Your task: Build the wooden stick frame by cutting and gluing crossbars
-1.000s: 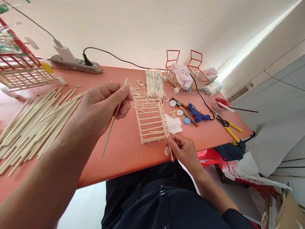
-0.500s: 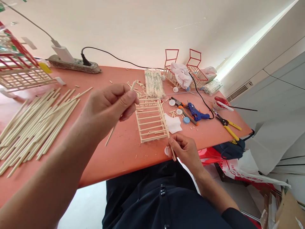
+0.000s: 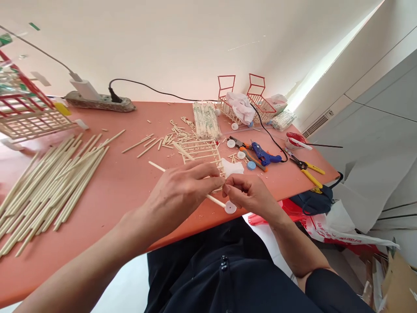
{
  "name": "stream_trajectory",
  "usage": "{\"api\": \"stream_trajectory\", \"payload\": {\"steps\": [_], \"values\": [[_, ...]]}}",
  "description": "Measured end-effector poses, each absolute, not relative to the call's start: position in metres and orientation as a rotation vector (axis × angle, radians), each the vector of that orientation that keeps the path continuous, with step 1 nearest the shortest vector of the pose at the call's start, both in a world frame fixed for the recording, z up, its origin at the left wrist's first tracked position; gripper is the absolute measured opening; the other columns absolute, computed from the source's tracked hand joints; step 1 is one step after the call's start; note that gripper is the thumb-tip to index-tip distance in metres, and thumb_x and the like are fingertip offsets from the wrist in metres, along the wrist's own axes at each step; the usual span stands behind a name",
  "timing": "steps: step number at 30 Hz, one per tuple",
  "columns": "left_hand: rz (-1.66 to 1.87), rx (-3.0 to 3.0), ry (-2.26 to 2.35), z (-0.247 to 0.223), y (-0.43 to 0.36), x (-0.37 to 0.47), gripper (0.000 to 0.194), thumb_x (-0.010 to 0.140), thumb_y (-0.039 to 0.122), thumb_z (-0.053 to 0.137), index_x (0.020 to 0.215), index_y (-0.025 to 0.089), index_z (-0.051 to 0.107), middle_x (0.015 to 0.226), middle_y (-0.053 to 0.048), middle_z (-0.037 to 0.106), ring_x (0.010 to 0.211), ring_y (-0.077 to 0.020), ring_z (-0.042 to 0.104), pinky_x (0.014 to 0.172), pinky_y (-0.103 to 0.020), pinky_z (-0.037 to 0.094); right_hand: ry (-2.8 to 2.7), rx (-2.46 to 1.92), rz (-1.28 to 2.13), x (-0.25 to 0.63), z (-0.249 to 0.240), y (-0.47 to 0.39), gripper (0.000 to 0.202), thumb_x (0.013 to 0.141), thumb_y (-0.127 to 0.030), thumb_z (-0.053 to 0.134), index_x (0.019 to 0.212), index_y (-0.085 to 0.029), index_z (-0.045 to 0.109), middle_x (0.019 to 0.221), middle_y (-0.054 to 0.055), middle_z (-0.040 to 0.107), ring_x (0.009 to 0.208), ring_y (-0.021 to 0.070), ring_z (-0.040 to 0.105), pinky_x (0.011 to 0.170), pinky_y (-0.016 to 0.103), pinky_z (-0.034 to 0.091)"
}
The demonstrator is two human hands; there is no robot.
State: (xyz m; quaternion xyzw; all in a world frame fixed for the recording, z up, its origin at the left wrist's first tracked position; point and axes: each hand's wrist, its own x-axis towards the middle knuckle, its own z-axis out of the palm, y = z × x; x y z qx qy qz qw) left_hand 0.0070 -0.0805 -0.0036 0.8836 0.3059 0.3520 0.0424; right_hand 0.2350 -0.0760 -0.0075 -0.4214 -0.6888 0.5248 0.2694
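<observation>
My left hand [image 3: 185, 187] is closed over the wooden frame's near side, with a wooden stick [image 3: 216, 201] passing beneath its palm and fingers. My right hand [image 3: 247, 193] pinches at the near right corner, its fingertips meeting those of the left. A second stick [image 3: 183, 151] slants from the back left down towards the joined fingertips; its near end is hidden by the left hand. The ladder-like wooden frame [image 3: 202, 151] lies flat on the table, partly covered. A white round cap [image 3: 230, 207] lies at the table edge below the fingers.
Loose wooden sticks [image 3: 55, 187] are heaped at left, near a power strip [image 3: 100, 101]. Behind stand a bagged stick bundle [image 3: 207, 121] and red-topped stick baskets [image 3: 260, 102]. At right lie a blue glue gun [image 3: 265, 154], yellow-handled pliers [image 3: 308, 169] and a red paint cup [image 3: 293, 140].
My left hand has come down and right from its raised position to meet the right hand. The right hand's stick has swung away from the frame's right side, and its fingers have moved slightly up.
</observation>
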Motion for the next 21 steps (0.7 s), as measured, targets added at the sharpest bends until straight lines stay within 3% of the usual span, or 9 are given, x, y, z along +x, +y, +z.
{"api": "stream_trajectory", "payload": {"steps": [9, 15, 21], "values": [[0.955, 2.888, 1.151, -0.008, -0.078, 0.001, 0.032, 0.102, 0.004, 0.051, 0.098, 0.021, 0.078, 0.095, -0.007, 0.077, 0.085, -0.0201, 0.066, 0.075, -0.031, 0.054, -2.164, -1.061, 1.340, 0.232, 0.007, -0.042, 0.023, 0.096, -0.033, 0.066, 0.078, -0.019, 0.063, 0.059, -0.008, 0.049, 0.057, 0.0075, 0.040, 0.056, 0.024, 0.029], [1.045, 2.874, 1.189, -0.014, -0.070, 0.003, 0.024, 0.100, 0.007, 0.060, 0.091, 0.021, 0.078, 0.090, -0.006, 0.077, 0.084, -0.0210, 0.067, 0.070, -0.031, 0.052, -2.342, -0.991, 1.289, 0.234, 0.013, -0.019, 0.026, 0.096, -0.039, 0.067, 0.082, -0.018, 0.068, 0.063, -0.007, 0.050, 0.058, 0.0083, 0.043, 0.054, 0.024, 0.028], [1.132, 2.811, 1.175, -0.010, -0.067, 0.003, 0.026, 0.102, 0.010, 0.060, 0.084, 0.019, 0.075, 0.081, -0.003, 0.075, 0.078, -0.0206, 0.065, 0.068, -0.032, 0.049, -2.368, -0.921, 1.158, 0.236, 0.017, -0.008, 0.040, 0.104, -0.051, 0.063, 0.086, -0.018, 0.075, 0.064, -0.004, 0.062, 0.059, 0.0100, 0.056, 0.060, 0.023, 0.041]]}}
